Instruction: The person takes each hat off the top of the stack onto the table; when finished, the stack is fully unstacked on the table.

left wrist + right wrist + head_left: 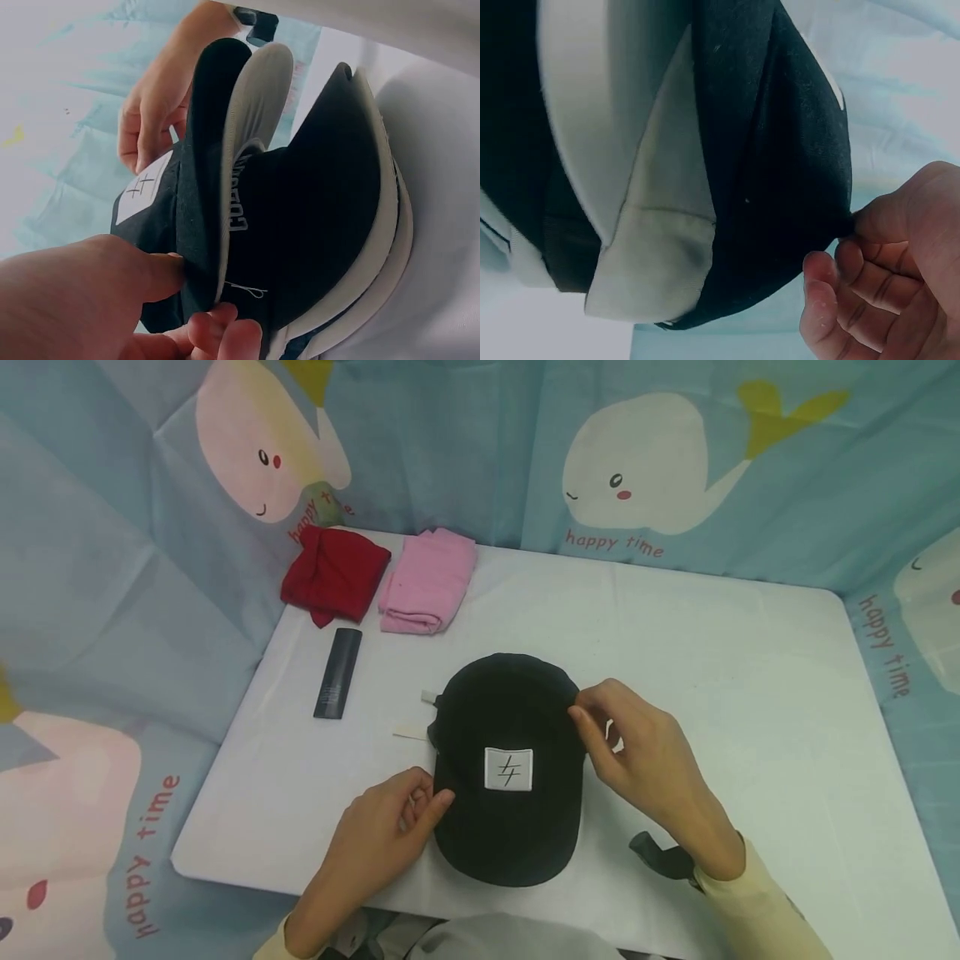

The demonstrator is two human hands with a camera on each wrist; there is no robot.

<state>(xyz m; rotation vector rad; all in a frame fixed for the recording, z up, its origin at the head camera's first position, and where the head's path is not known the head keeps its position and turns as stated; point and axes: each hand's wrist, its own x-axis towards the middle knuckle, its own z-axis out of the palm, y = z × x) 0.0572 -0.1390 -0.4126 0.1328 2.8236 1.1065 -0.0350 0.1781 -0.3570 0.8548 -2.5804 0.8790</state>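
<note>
A black cap (510, 839) with a white patch (508, 770) sits on top of a stack of caps near the table's front edge. My left hand (384, 827) pinches its brim at the left edge, thumb above and fingertips beneath. On the other side, my right hand (647, 752) pinches the dark crown fabric between thumb and fingers. The left wrist view shows the top brim standing apart from the lower caps (330, 180), which have dark brims with pale undersides. Light lettering (238, 199) marks the cap just below. From the head view the lower caps are mostly hidden.
At the back left of the white table (712, 652) lie a folded red cloth (341, 572) and a folded pink cloth (427, 581). A dark flat case-like object (338, 673) lies in front of them. Blue whale-print curtain (480, 452) hangs around the table.
</note>
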